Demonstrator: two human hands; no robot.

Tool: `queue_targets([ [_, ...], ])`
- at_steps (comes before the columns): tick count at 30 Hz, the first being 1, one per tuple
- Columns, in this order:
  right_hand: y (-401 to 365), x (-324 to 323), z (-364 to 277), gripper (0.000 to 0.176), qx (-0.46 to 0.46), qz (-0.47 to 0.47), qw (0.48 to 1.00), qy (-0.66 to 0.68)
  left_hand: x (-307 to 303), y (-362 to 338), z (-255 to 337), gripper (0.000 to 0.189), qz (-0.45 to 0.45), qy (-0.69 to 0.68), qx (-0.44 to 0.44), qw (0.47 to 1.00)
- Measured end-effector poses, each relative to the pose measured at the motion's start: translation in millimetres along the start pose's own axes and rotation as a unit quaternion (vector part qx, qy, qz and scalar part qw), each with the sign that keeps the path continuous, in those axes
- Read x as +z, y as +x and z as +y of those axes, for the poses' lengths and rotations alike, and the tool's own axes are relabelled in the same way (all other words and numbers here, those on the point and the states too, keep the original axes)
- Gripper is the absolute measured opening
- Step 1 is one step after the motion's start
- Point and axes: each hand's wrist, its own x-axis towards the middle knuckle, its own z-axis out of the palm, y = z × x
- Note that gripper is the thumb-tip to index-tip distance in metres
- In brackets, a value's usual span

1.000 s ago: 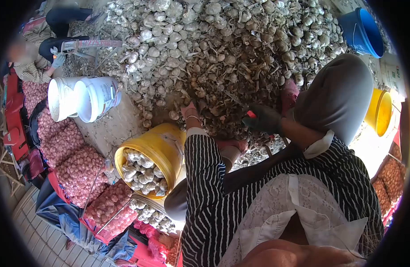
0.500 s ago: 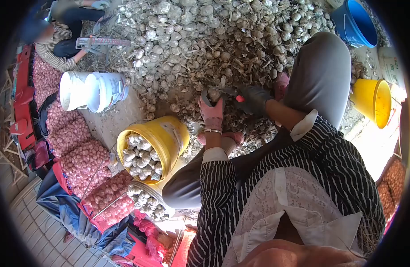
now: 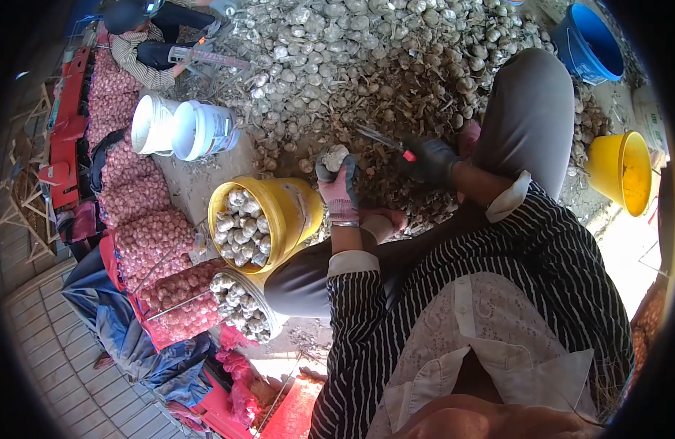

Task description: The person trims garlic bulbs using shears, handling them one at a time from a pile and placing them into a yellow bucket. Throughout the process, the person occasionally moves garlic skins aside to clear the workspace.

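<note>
My left hand (image 3: 339, 192), in a pink glove with dark fingers, is closed around a pale garlic bulb (image 3: 334, 157) in front of the heap. In a dark glove, my right hand (image 3: 430, 162) grips a pair of shears (image 3: 379, 137) with a red part by the fingers. The long blades point left towards the bulb and stand apart from it. Left of my left hand, a tilted yellow bucket (image 3: 308, 214) holds trimmed garlic bulbs (image 3: 241, 228). Dry stalks and trimmings (image 3: 396, 183) lie under both hands.
A large garlic heap (image 3: 352, 51) spreads ahead. White buckets (image 3: 198, 132) stand to the left, before pink net sacks (image 3: 154, 241) of garlic. Another garlic-filled bucket (image 3: 275, 322) is by my knee. Blue (image 3: 588, 44) and yellow (image 3: 617, 175) buckets stand right. Another person (image 3: 143, 55) works at far left.
My left hand has drawn back to the left with the bulb. The shears have come away from the bulb, and my right hand has shifted slightly right. The view has turned a little.
</note>
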Motion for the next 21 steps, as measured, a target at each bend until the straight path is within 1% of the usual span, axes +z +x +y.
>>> queue_targets([
  [1, -2, 1, -1, 0.041, -0.001, -0.004, 1.000, 0.000, -8, -2, 0, 0.042, -0.032, 0.044, 0.050, 0.997],
  [2, -1, 1, 0, 0.045, -0.052, 0.014, 0.998, -0.039, -23, 2, -6, 0.050, -0.065, 0.089, 0.100, 0.989],
  [3, 0, 1, 0, 0.050, -0.102, 0.034, 0.991, -0.078, -44, 14, -18, 0.059, -0.050, 0.267, 0.169, 0.948],
  [4, 2, -1, -2, 0.050, -0.100, 0.032, 0.991, -0.078, -42, 7, -13, 0.059, -0.049, 0.267, 0.167, 0.948],
  [6, 4, -6, -5, 0.059, -0.128, -0.023, 0.977, -0.168, -21, -18, 9, 0.064, -0.065, 0.407, 0.125, 0.902],
  [7, 4, -5, -2, 0.059, -0.122, -0.025, 0.978, -0.170, -13, -27, 15, 0.067, -0.075, 0.403, 0.086, 0.908],
  [8, 4, -1, 1, 0.064, -0.160, 0.002, 0.967, -0.201, -19, -24, 7, 0.067, -0.078, 0.401, 0.081, 0.909],
  [9, 5, 4, 5, 0.069, -0.197, 0.029, 0.952, -0.231, -25, -20, -1, 0.068, -0.084, 0.476, 0.142, 0.864],
  [10, 6, 10, 8, 0.069, -0.192, 0.027, 0.953, -0.233, -25, -19, -3, 0.070, -0.088, 0.546, 0.202, 0.808],
  [11, 8, 16, 12, 0.065, -0.203, 0.031, 0.947, -0.249, -26, -18, -4, 0.070, -0.092, 0.543, 0.198, 0.811],
  [12, 9, 21, 17, 0.061, -0.213, 0.036, 0.940, -0.264, -29, -17, -5, 0.070, -0.097, 0.552, 0.203, 0.803],
  [13, 9, 18, 14, 0.061, -0.207, 0.031, 0.941, -0.267, -29, -17, -5, 0.071, -0.101, 0.561, 0.208, 0.795],
  [14, 9, 12, 5, 0.062, -0.169, -0.027, 0.944, -0.282, -30, -16, -8, 0.071, -0.105, 0.558, 0.203, 0.798],
  [15, 10, 10, 1, 0.062, -0.132, -0.085, 0.943, -0.294, -32, -14, -10, 0.069, -0.082, 0.505, 0.185, 0.839],
  [16, 11, 13, 2, 0.062, -0.131, -0.088, 0.942, -0.295, -37, -10, -14, 0.068, -0.056, 0.451, 0.168, 0.875],
  [17, 12, 18, 5, 0.062, -0.130, -0.081, 0.953, -0.260, -40, -4, -20, 0.063, -0.064, 0.389, 0.109, 0.912],
  [18, 14, 24, 7, 0.062, -0.130, -0.074, 0.963, -0.224, -43, -1, -25, 0.063, -0.063, 0.390, 0.108, 0.912],
  [19, 16, 33, 15, 0.062, -0.132, -0.075, 0.963, -0.223, -39, -1, -28, 0.064, -0.054, 0.381, 0.044, 0.922],
  [20, 16, 41, 24, 0.061, -0.160, -0.033, 0.954, -0.252, -36, -2, -31, 0.064, -0.045, 0.370, -0.020, 0.928],
  [21, 17, 50, 34, 0.059, -0.186, 0.009, 0.941, -0.282, -35, -3, -33, 0.060, -0.050, 0.390, 0.014, 0.919],
])
